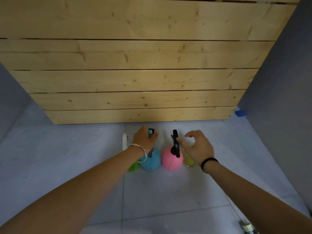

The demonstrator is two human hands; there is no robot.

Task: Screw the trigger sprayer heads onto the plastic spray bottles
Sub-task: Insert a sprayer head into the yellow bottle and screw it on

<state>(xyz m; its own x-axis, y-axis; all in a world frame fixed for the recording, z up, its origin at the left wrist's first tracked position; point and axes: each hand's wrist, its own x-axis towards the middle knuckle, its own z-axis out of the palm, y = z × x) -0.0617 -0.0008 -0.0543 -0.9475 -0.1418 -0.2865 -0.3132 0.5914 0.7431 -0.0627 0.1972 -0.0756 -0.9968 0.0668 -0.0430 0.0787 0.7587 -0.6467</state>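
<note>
Storeroom-like corner: tiled floor (168,191), plank crate (135,78), grey wall (278,81)

A blue bottle (152,162) and a pink bottle (171,162) are standing upright, side by side, just in front of the wooden crate (135,81), both wearing black sprayer heads (175,146); two greenish bottles (133,167) are flanking them.

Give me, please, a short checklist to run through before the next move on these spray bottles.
1. Pink bottle carries its black sprayer head: ok; tightness cannot tell.
2. Blue bottle carries a blue-tipped sprayer head: ok; left hand lies over it, grip cannot tell.
3. Yellow-green bottle has a head: cannot tell; right hand hides its top.
4. Green bottle has a head: cannot tell; left forearm covers it.
5. Right hand free: ok; fingers loosely curled, nothing held.
</note>
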